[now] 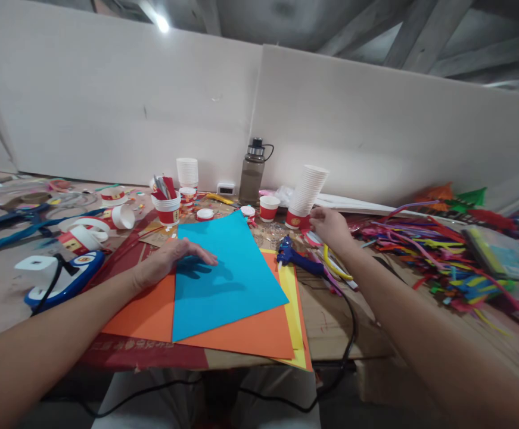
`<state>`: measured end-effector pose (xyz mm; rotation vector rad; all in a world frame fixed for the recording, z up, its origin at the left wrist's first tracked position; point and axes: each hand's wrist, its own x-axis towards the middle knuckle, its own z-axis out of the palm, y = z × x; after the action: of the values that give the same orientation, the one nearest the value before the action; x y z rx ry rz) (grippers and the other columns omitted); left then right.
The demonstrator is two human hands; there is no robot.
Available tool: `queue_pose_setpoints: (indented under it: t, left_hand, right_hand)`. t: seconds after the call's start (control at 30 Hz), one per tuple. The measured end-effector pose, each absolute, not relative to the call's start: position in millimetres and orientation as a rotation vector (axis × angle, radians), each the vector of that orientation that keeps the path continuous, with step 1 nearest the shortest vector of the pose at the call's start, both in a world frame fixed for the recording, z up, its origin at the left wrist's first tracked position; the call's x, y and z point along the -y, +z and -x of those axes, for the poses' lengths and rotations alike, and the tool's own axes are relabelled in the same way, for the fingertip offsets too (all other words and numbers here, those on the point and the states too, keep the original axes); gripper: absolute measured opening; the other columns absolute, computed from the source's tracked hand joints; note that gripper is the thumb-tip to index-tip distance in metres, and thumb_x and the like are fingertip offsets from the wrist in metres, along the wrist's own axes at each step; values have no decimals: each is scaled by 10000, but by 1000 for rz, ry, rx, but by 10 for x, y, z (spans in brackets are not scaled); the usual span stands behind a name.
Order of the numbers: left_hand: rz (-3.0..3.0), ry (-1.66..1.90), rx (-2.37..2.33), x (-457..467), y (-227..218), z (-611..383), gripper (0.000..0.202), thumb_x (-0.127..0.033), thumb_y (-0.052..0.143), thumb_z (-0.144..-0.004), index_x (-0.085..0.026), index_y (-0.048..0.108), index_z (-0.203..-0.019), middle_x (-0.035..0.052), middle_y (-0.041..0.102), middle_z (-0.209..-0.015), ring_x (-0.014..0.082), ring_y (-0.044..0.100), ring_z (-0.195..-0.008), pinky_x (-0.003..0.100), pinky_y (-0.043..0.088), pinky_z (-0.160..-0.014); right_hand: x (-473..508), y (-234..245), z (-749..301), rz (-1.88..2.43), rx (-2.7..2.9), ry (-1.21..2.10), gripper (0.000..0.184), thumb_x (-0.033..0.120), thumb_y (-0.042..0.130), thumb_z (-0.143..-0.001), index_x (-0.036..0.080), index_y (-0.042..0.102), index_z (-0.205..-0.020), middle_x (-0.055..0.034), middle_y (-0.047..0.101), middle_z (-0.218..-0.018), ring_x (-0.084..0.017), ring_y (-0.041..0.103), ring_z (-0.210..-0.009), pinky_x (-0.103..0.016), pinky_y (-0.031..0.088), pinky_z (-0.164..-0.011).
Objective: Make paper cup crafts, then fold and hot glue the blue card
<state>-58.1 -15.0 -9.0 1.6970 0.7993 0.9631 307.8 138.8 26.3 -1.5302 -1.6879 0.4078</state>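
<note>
My left hand point(170, 257) hovers flat with fingers stretched out over the left edge of a blue paper sheet point(227, 280). That sheet lies on orange sheets point(241, 336) and a yellow sheet point(292, 298). My right hand point(328, 228) reaches forward to the base of a leaning stack of white paper cups point(306, 193) with a red band at the bottom; its fingers are curled against the lowest cup. A blue glue gun point(295, 257) lies between the papers and my right wrist.
A dark water bottle point(252, 173) stands by the white partition. Red-banded cups point(167, 208) and a short cup stack point(187, 171) sit at the back left. Coloured strips and pipe cleaners point(438, 256) pile on the right. Blue scissors point(13, 229) lie far left.
</note>
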Motion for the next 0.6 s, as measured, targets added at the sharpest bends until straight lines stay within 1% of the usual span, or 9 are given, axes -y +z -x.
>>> queue_pose_setpoints:
  t: [0.1, 0.17, 0.27, 0.43, 0.53, 0.6]
  left_hand:
    - [-1721, 931, -815, 122, -124, 581, 631, -566, 262, -899, -134, 720, -930, 147, 670, -1073, 290, 578, -1069, 450, 360, -991]
    - [-1741, 921, -823, 101, -149, 586, 611, -546, 274, -905, -130, 720, -926, 148, 673, -1059, 285, 587, -1051, 440, 377, -977]
    - [-1760, 916, -829, 89, -169, 590, 589, -530, 291, -908, -126, 719, -921, 149, 676, -1045, 281, 593, -1034, 432, 397, -957]
    - [-1782, 895, -820, 90, -156, 575, 563, -516, 323, -907, -115, 718, -916, 162, 677, -1031, 278, 596, -1025, 420, 403, -947]
    - [-1791, 878, -832, 85, -145, 566, 548, -489, 322, -916, -110, 718, -913, 165, 680, -1017, 271, 598, -1016, 408, 405, -942]
    - [-1799, 865, -836, 86, -133, 561, 546, -484, 321, -918, -108, 716, -915, 166, 681, -1010, 268, 599, -1008, 405, 405, -940]
  right_hand:
    - [-1507, 256, -3058, 1614, 1708, 211, 405, 270, 702, -618, 128, 575, -975, -99, 652, -965, -196, 616, -819, -294, 478, -710]
    - [-1547, 257, -3002, 1647, 1695, 191, 497, 328, 724, -597, 126, 537, -1011, -106, 643, -989, -206, 612, -841, -291, 476, -703]
    - [-1572, 247, -2893, 1754, 1663, 168, 576, 363, 724, -595, 113, 484, -1055, -134, 637, -999, -235, 612, -864, -307, 476, -699]
    - [-1626, 199, -2747, 1841, 1632, 152, 709, 379, 726, -612, 60, 401, -1154, -216, 615, -1074, -295, 607, -966, -349, 477, -766]
    - [-1707, 159, -2691, 1869, 1605, 168, 746, 365, 741, -602, 39, 394, -1176, -236, 614, -1073, -312, 602, -993, -366, 477, -796]
    - [-1778, 125, -2676, 1876, 1585, 181, 746, 321, 749, -588, 24, 405, -1180, -250, 612, -1069, -320, 602, -995, -379, 480, -803]
